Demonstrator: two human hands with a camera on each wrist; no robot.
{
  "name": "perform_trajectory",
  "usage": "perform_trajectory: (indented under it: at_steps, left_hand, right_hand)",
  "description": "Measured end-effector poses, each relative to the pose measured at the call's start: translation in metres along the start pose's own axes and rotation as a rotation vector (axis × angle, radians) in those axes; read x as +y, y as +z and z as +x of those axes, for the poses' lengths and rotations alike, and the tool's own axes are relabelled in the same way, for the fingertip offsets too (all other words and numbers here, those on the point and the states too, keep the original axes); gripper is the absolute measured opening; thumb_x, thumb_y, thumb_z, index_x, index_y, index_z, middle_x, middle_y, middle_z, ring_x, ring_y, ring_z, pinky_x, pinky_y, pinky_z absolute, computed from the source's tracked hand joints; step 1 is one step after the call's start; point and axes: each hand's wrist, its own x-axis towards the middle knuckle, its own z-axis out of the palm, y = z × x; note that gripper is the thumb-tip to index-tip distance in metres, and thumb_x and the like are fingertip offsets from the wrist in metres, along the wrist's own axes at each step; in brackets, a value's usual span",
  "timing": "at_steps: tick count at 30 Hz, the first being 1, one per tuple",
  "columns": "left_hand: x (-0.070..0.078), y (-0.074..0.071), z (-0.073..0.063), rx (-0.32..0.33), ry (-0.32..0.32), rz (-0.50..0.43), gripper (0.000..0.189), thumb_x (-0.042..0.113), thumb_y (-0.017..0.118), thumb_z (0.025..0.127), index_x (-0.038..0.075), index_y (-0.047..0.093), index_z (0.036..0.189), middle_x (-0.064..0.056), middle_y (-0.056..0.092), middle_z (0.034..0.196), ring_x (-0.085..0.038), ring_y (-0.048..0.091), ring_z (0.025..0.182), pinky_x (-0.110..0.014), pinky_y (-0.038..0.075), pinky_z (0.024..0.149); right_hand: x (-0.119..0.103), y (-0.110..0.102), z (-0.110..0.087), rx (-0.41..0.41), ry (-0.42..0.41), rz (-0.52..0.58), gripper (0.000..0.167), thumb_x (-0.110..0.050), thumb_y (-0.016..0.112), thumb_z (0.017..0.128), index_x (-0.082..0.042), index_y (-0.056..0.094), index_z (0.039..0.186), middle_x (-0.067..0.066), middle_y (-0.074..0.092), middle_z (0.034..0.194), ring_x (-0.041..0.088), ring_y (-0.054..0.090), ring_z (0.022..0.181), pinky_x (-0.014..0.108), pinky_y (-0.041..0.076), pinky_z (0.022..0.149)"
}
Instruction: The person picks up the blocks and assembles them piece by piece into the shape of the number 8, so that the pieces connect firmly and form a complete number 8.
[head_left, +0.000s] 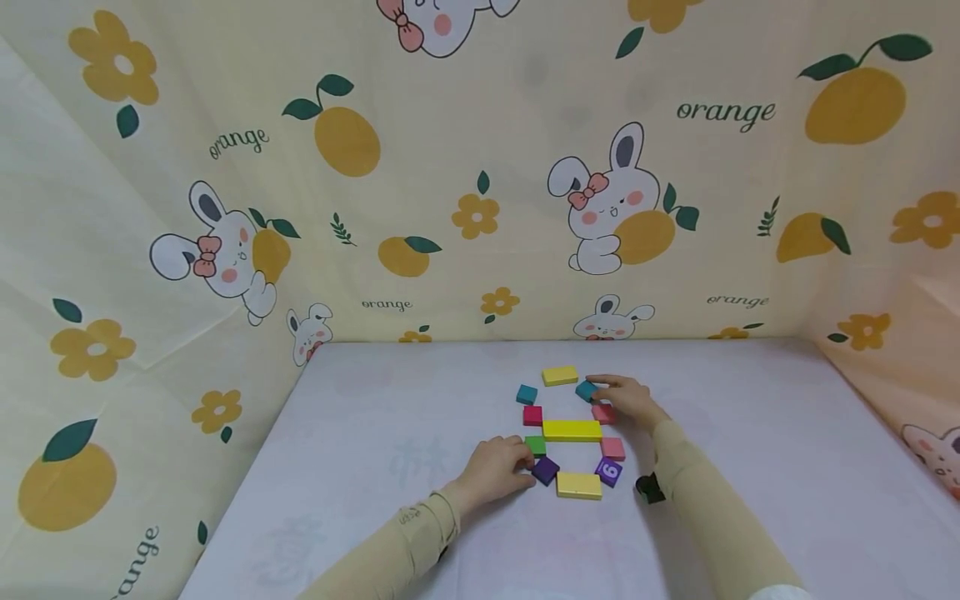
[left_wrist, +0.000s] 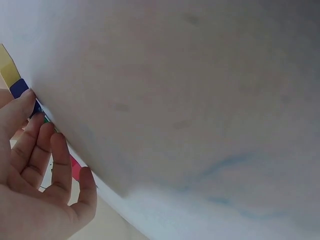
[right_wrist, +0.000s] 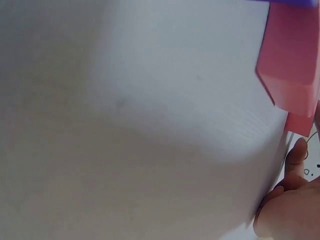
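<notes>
Small coloured blocks lie in a figure-like outline on the white table. My left hand (head_left: pixel 491 471) pinches the dark purple block (head_left: pixel 546 471) at the lower left, thumb on one side and fingertips on the other. The left wrist view shows the thumb against that dark block (left_wrist: pixel 20 88). Just above it is a green block (head_left: pixel 536 446), close to the fingers. At the upper right, my right hand (head_left: pixel 628 400) holds a teal block (head_left: pixel 587 390) between thumb and index finger. A pink-red block (head_left: pixel 603 413) lies right below that hand. The right wrist view does not show the teal block.
A long yellow block (head_left: pixel 572 431) crosses the middle; yellow blocks lie at the top (head_left: pixel 560 376) and bottom (head_left: pixel 579 486). A teal block (head_left: pixel 527 394) and a red block (head_left: pixel 532 416) line the left side. Right of centre are a pink block (head_left: pixel 612 448) and a purple numbered block (head_left: pixel 608 472).
</notes>
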Motion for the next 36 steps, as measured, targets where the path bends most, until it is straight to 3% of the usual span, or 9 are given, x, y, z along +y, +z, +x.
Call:
perform_trajectory:
  at_steps: [13, 20, 27, 30, 36]
  left_hand:
    - [-0.002, -0.005, 0.002, -0.003, 0.026, -0.002, 0.018, 0.033, 0.071, 0.080, 0.021, 0.069, 0.093, 0.010, 0.060, 0.081, -0.004, 0.045, 0.068, -0.017, 0.036, 0.062]
    - [-0.009, -0.018, 0.002, -0.048, 0.003, -0.152, 0.011, 0.023, 0.068, 0.084, 0.016, 0.069, 0.093, 0.007, 0.058, 0.083, -0.003, 0.048, 0.073, -0.016, 0.044, 0.070]
    - [-0.018, -0.026, 0.005, -0.003, -0.036, -0.229, 0.010, 0.024, 0.063, 0.087, 0.016, 0.069, 0.084, 0.008, 0.056, 0.076, -0.004, 0.048, 0.069, -0.017, 0.043, 0.065]
    - [-0.024, -0.023, 0.010, 0.023, -0.085, -0.294, 0.013, 0.026, 0.062, 0.089, 0.015, 0.068, 0.085, 0.007, 0.055, 0.077, -0.005, 0.048, 0.069, -0.017, 0.042, 0.064]
    - [-0.036, -0.017, 0.037, 0.148, -0.248, -0.564, 0.014, 0.021, 0.064, 0.087, 0.008, 0.065, 0.092, -0.002, 0.057, 0.084, -0.012, 0.050, 0.076, -0.022, 0.042, 0.068]
  right_hand:
    - [-0.002, -0.005, -0.009, -0.049, -0.065, -0.014, 0.052, -0.034, 0.053, 0.090, -0.023, 0.042, 0.140, 0.023, 0.023, 0.150, 0.043, 0.022, 0.129, 0.064, 0.022, 0.104]
    - [-0.007, -0.008, -0.012, -0.055, -0.061, -0.012, 0.052, -0.035, 0.053, 0.090, -0.024, 0.042, 0.140, 0.024, 0.020, 0.150, 0.045, 0.017, 0.129, 0.065, 0.019, 0.104]
    - [0.000, -0.006, -0.013, -0.071, -0.080, 0.014, 0.052, -0.036, 0.053, 0.091, -0.024, 0.042, 0.140, 0.024, 0.019, 0.151, 0.046, 0.013, 0.132, 0.067, 0.015, 0.105]
    - [0.006, -0.003, -0.014, -0.074, -0.077, 0.017, 0.051, -0.038, 0.051, 0.092, -0.023, 0.042, 0.140, 0.023, 0.020, 0.151, 0.046, 0.015, 0.134, 0.068, 0.014, 0.105]
    - [0.004, -0.001, -0.012, -0.034, -0.071, 0.011, 0.053, -0.045, 0.050, 0.092, -0.023, 0.044, 0.139, 0.023, 0.021, 0.151, 0.047, 0.013, 0.133, 0.069, 0.012, 0.104]
